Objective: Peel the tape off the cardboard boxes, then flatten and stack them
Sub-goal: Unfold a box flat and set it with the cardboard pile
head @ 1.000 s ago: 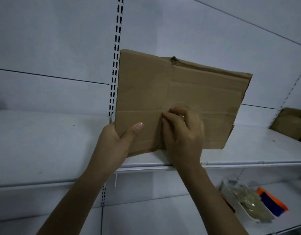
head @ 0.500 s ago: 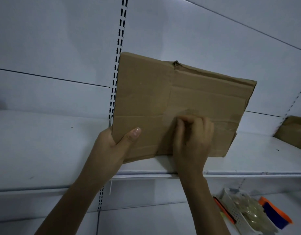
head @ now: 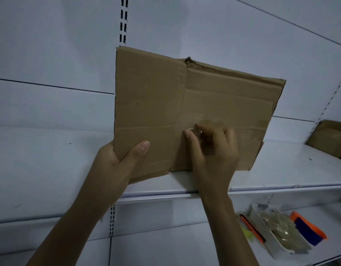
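While the left hand (head: 115, 164) is gripping the cardboard box (head: 162, 96), the right hand (head: 213, 152) is pinching tape (head: 194, 131). The box is standing upright.

No text, label, brand, number or sign can be read. The cardboard box (head: 150, 96) shows only plain brown faces, and whatever lies in and beside the white basket (head: 262, 228) on the lower shelf is too blurred to tell.
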`<state>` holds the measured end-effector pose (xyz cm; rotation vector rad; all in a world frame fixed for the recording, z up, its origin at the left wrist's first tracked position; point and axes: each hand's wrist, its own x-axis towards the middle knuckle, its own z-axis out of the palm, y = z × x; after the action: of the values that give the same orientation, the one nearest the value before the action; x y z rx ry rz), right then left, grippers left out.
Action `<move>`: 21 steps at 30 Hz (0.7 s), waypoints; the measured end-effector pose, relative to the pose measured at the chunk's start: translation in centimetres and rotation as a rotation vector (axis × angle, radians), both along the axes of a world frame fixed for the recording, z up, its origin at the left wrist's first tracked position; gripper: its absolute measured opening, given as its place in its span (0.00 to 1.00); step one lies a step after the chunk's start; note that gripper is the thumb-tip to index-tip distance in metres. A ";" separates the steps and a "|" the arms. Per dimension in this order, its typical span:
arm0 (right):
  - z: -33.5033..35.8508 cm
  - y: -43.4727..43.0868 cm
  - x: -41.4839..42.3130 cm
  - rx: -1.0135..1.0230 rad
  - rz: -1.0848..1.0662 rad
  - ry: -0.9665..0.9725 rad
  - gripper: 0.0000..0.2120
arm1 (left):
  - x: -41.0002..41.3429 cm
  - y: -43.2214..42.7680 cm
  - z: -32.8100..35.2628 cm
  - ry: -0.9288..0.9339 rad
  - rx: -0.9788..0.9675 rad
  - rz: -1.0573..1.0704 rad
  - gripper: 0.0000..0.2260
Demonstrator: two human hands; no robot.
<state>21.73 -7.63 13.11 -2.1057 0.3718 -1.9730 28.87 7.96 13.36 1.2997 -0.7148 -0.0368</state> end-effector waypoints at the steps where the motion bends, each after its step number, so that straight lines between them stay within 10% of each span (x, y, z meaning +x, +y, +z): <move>1: -0.1 0.1 0.0 -0.035 -0.039 0.001 0.09 | 0.0 0.0 0.0 0.002 -0.004 -0.002 0.06; 21: -0.5 0.6 0.7 -0.278 -0.336 -0.004 0.05 | 0.1 0.3 -0.1 -0.039 -0.014 -0.069 0.06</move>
<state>22.38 -7.01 12.66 -2.3322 0.5049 -2.3337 28.97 8.26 13.24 1.2648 -0.7923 -0.0621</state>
